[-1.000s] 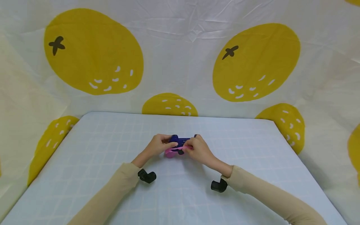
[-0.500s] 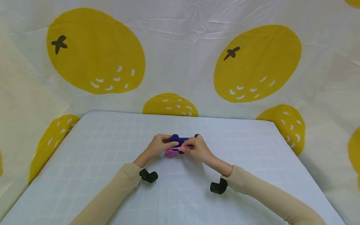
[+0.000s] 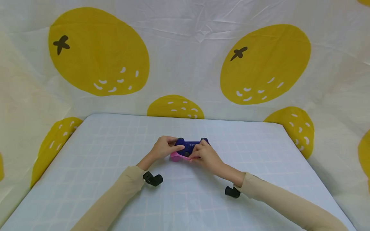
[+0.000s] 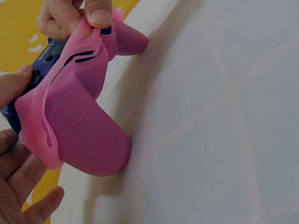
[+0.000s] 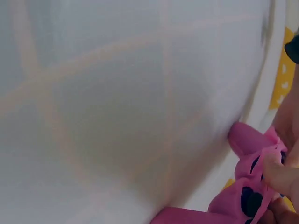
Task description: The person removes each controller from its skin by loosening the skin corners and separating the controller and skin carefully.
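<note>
the fingers of the right hand [image 3: 208, 158] are pinching the rim of a pink, soft, rubbery-looking cover [image 4: 88, 126], with the thumb tip pressed down on the stretched fold. the left hand [image 3: 163, 148] grips the left end of a dark blue plastic game controller [image 3: 189, 148], thumb on its face and some fingers behind; in the left wrist view one of its fingers is spread away from the pink surface.

compared with half a second ago, the right hand has come toward the near edge of the desk [image 3: 185, 202] and drawn the pink rim with it. that rim ran level across the face; now it slants down to the right, and more of the blue face shows, lettering included. this suggests the cover's rim is loose over the face, while pink wraps both grips, so the two appear only partly joined.

the controller is held nearer the far edge of the desk, about midway between its left and right edges; whether it touches the desk i cannot tell. further out, beige sleeves [image 3: 115, 195] reach in from the near corners, and a white backdrop with yellow fruit prints [image 3: 185, 64] hangs beyond the far edge.
</note>
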